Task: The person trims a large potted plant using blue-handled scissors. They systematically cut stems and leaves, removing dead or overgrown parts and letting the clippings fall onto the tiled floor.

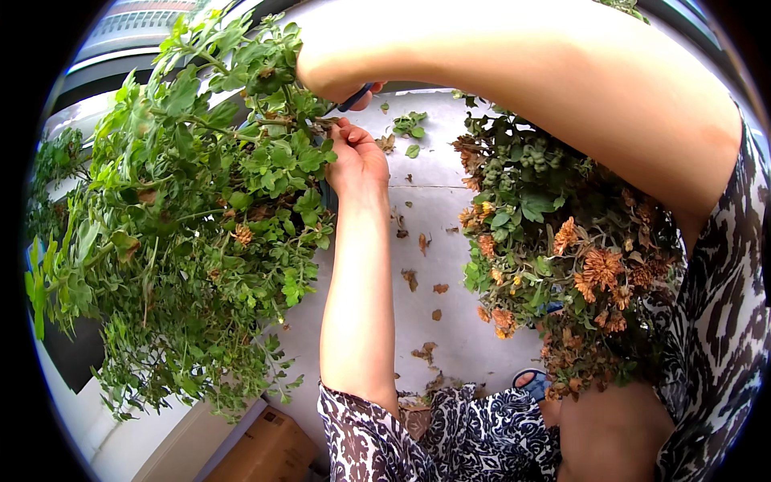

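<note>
A large leafy green plant (pixel 199 175), with lobed leaves and a small withered bloom (pixel 243 235), fills the left side. At its upper right edge, my left hand (pixel 360 159) pinches a dry, brownish stem end (pixel 322 123) between thumb and fingers. Just above it, my right hand (pixel 344 84) is closed around the dark blue handle of a cutting tool, apparently scissors (pixel 355 98). Its narrow dark blade points down-left, close to the pinched stem. Leaves and my own wrist hide part of the right hand. Whether the blades touch the stem, I cannot tell.
On the right stands another plant (pixel 536 205) with withered orange blooms (pixel 602 268). Dry brown leaves (pixel 409 278) and green clippings (pixel 409 125) are scattered over the pale floor (pixel 421 211). A cardboard box (pixel 265 449) sits at bottom left; a blue sandal (pixel 533 382) shows below.
</note>
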The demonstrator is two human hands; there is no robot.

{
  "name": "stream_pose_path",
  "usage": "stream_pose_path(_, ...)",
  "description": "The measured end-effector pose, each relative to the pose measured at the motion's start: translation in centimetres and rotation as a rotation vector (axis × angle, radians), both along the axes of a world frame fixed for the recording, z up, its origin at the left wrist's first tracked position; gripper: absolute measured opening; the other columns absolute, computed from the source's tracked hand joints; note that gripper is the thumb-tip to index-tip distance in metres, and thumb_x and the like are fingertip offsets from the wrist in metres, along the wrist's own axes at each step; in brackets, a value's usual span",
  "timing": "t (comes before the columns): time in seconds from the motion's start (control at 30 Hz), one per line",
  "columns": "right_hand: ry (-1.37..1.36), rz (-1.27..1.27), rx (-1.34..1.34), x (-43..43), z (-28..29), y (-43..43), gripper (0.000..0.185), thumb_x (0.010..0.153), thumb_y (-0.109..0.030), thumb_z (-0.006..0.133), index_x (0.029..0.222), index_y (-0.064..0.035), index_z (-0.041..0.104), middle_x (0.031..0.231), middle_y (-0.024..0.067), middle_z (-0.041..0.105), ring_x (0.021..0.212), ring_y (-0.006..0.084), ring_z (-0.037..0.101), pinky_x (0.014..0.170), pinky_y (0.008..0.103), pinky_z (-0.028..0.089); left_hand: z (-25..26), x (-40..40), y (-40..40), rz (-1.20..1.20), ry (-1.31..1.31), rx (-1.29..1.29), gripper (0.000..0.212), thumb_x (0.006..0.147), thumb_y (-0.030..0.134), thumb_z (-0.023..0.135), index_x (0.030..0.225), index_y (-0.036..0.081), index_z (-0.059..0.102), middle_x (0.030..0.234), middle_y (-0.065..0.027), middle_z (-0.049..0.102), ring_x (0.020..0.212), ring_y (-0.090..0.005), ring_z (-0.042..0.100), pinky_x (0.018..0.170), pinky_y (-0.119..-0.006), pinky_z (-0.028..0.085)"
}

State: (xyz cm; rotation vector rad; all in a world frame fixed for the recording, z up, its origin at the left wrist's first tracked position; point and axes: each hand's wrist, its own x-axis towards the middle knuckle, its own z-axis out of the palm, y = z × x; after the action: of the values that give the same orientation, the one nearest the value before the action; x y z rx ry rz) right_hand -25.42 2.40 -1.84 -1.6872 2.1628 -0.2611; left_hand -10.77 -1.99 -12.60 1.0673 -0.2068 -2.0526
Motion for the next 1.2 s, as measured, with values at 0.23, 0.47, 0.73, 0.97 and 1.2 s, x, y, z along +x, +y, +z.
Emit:
stream_pose_path(0.23, 0.021, 0.0, -0.003, 0.3, 0.4, -0.6, 0.01, 0.062, -0.007, 0.07, 0.067, 0.0009, 0.067, 0.059, 0.0151, 0.06, 0.055, 0.0253, 0.06, 0.055, 0.0376, 0.049, -0.3, 0.4, -0.4, -0.03, 0.032, -0.013, 0.006, 0.094, 0.004, 0.043, 0.093, -0.002, 0.045, 0.081, -0.0085, 0.052, 0.055, -0.0101, 0.047, 0.045, -0.018, 0.045)
stream_pose_path(0.47, 0.036, 0.013, 0.003, 0.5, 0.2, -1.0, 0.011, 0.062, -0.008, 0.071, 0.066, 0.0008, 0.067, 0.058, 0.0147, 0.06, 0.054, 0.0247, 0.06, 0.055, 0.0373, 0.049, -1.0, 0.1, -0.5, 0.006, -0.012, -0.031, 0.011, 0.095, 0.006, 0.043, 0.097, -0.004, 0.046, 0.084, -0.0097, 0.052, 0.059, -0.0105, 0.045, 0.047, -0.018, 0.043)
stream_pose_path(0.73, 0.052, 0.045, 0.016, 0.8, 0.6, -0.4, 0.011, 0.061, -0.009, 0.072, 0.065, 0.0005, 0.067, 0.057, 0.0142, 0.059, 0.053, 0.0241, 0.06, 0.054, 0.0369, 0.049, -0.2, 0.0, 0.0, -0.039, -0.007, -0.011, 0.007, 0.095, 0.006, 0.043, 0.094, -0.001, 0.045, 0.08, -0.0073, 0.052, 0.053, -0.009, 0.046, 0.044, -0.016, 0.045)
stream_pose_path(0.97, 0.169, 0.111, 0.108, 1.8, 1.2, 0.4, 0.012, 0.061, -0.009, 0.073, 0.064, 0.0004, 0.067, 0.056, 0.0137, 0.059, 0.052, 0.0236, 0.06, 0.054, 0.0366, 0.048, -1.4, 3.5, 4.2, -0.33, -0.252, -0.271, 0.017, 0.093, 0.01, 0.047, 0.081, 0.001, 0.054, 0.065, -0.003, 0.05, 0.057, -0.0092, 0.046, 0.05, -0.02, 0.036)
stream_pose_path(1.2, 0.152, 0.313, 0.264, 1.4, 7.0, 4.7, 0.017, 0.058, -0.014, 0.076, 0.064, -0.0006, 0.068, 0.053, 0.0124, 0.058, 0.052, 0.0237, 0.059, 0.051, 0.0369, 0.046, -1.2, 24.8, 12.6, -1.895, -1.012, -1.179, 0.058, 0.076, -0.001, 0.054, 0.133, 0.008, 0.042, 0.089, -0.0208, 0.061, 0.072, -0.0314, 0.063, 0.064, -0.039, 0.051)
